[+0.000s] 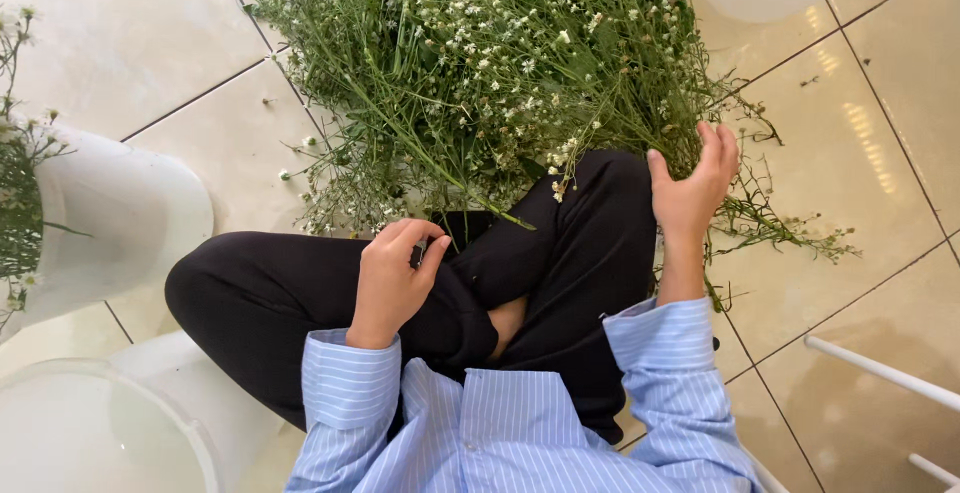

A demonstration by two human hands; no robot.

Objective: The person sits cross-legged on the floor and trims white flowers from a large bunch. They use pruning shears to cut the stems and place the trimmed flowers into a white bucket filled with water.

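your left hand [392, 278] is loosely curled over your lap, thumb meeting the fingertips like it's pinching something thin, but i can't tell if there's actually a stem in there. your right hand [692, 185] is open, fingers spread, reaching into the right edge of the pile of small white flowers [480, 63], touching the stems but not clamped on any. that heap lies on the tiled floor [850, 173] right in front of your crossed legs [540, 253], tips spilling onto your knee, so it's all within reach while sitting. a white bucket [120, 213] on your left already holds a few flowers, another bucket [100, 423] sits nearer, looks empty.
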